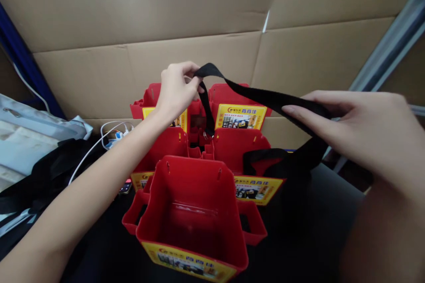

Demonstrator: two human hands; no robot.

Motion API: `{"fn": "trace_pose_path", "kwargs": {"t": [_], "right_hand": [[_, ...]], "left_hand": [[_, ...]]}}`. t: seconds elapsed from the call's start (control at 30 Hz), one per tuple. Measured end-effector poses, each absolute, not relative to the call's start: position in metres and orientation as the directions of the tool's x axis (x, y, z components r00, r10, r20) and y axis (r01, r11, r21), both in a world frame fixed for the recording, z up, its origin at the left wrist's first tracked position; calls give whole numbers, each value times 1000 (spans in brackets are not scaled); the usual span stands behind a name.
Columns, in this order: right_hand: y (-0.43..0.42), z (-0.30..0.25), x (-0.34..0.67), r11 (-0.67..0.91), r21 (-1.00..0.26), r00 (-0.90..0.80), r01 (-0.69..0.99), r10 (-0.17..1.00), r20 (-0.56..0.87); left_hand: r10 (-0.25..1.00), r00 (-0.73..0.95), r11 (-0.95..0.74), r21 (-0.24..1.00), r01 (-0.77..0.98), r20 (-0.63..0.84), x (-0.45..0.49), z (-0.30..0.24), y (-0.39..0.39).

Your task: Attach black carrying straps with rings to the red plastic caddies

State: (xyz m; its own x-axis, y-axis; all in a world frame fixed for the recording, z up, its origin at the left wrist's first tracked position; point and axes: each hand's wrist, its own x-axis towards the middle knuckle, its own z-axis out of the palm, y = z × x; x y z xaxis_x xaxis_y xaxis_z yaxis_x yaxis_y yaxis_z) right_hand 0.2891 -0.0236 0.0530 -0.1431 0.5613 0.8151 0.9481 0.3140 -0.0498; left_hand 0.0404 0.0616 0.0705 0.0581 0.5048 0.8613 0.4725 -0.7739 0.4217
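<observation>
A red plastic tool tote (195, 203) with several open compartments and yellow labels stands on a dark surface in front of me. A black webbing strap (255, 95) runs from a metal ring at the tote's centre up and to the right. My left hand (175, 90) pinches the strap's bend above the far compartments, fingers closed on it. My right hand (358, 128) grips the strap farther right, thumb on top, with the strap's tail looping down below it.
Large brown cardboard sheets (186, 57) form the backdrop. At left lie a black bag (43, 172), white cables with a plug (114, 135) and a grey-white bundle (29, 128). A metal rail (388, 48) slants at upper right.
</observation>
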Motion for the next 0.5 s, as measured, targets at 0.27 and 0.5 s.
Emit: {"fn": "trace_pose_path", "kwargs": {"t": [0.27,0.5], "right_hand": [[-13,49,279,412,-39,-254,910,632,732],[-3,35,258,466,57,-385,883,649,657]], "left_hand": [[704,289,-566,268,780,649,29,50,65],[639,575,-695,64,716,511,43,38,39]]}}
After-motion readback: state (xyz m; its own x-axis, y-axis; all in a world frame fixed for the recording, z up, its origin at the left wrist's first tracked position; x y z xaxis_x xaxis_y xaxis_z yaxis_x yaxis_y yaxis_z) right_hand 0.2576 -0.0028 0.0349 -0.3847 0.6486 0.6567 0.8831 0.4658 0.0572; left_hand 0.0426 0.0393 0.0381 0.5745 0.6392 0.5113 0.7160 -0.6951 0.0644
